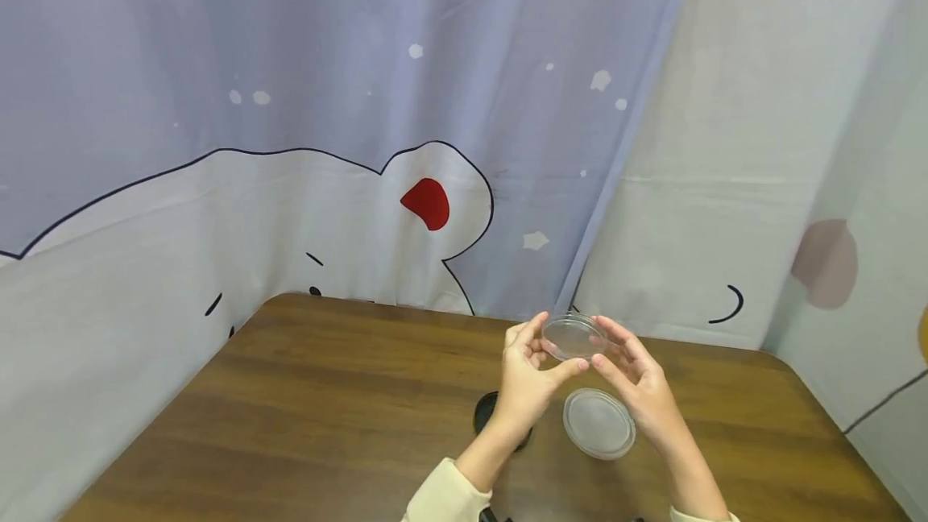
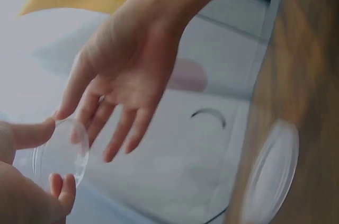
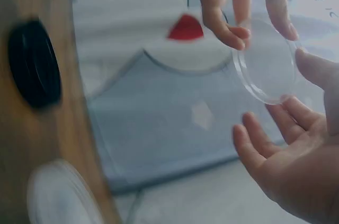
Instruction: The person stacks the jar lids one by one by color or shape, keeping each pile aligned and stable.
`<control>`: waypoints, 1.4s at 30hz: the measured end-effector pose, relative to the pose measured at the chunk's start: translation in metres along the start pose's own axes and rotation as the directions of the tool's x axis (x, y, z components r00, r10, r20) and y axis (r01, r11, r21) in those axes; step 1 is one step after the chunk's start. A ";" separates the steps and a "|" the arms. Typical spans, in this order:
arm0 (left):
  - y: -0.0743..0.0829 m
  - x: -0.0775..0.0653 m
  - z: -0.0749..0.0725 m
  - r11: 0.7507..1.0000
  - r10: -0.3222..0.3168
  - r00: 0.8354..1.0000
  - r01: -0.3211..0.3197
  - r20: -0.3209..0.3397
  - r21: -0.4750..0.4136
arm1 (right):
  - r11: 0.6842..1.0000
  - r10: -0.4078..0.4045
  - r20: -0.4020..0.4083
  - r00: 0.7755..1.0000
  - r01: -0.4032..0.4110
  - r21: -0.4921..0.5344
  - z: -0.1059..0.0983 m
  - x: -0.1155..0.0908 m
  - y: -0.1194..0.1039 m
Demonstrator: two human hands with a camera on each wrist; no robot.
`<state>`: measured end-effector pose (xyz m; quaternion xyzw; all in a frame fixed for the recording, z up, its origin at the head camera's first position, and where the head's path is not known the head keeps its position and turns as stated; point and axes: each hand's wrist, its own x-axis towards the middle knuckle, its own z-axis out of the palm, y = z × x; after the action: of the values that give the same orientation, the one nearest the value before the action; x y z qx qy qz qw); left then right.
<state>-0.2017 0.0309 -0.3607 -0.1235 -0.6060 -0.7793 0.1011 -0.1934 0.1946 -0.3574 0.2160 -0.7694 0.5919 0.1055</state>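
Note:
Both hands hold a clear round plastic lid [image 1: 575, 335] up above the far part of the table, its face tilted toward the head camera. My left hand [image 1: 528, 385] pinches the left side of its rim between thumb and fingers. On the opposite side my right hand [image 1: 641, 381] grips the rim, the thumbs close together at the near edge. The right wrist view shows the lid [image 3: 265, 65] see-through, with a raised double rim. A second clear round lid [image 1: 598, 424] lies on the table beneath the hands.
Partly hidden behind the left wrist, a black round thing [image 1: 484, 411] lies on the brown wooden table [image 1: 326, 417]. A printed curtain [image 1: 348, 87] hangs close along the table's back edge and both sides.

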 end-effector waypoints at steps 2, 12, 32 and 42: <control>-0.004 -0.003 0.012 0.999 -0.027 0.999 0.027 -0.018 -0.040 | 0.998 -0.005 0.004 1.000 0.005 -0.058 -0.010 -0.003 -0.001; -0.022 -0.013 0.036 0.993 -0.104 0.993 0.101 0.052 0.055 | 0.977 0.196 0.087 0.977 -0.186 -0.107 -0.056 -0.018 0.009; -0.072 -0.012 0.012 0.859 -0.276 0.942 0.151 0.194 0.489 | 0.917 0.385 0.270 0.882 -0.335 -0.215 -0.065 -0.023 0.057; -0.083 -0.017 0.007 0.827 -0.295 0.930 0.133 0.220 0.546 | 0.868 0.492 0.272 0.827 -0.442 -0.228 -0.058 -0.028 0.073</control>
<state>-0.2110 0.0577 -0.4408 -0.1365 -0.8126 -0.5645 -0.0498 -0.2080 0.2708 -0.4164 0.1052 -0.8489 0.4949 -0.1530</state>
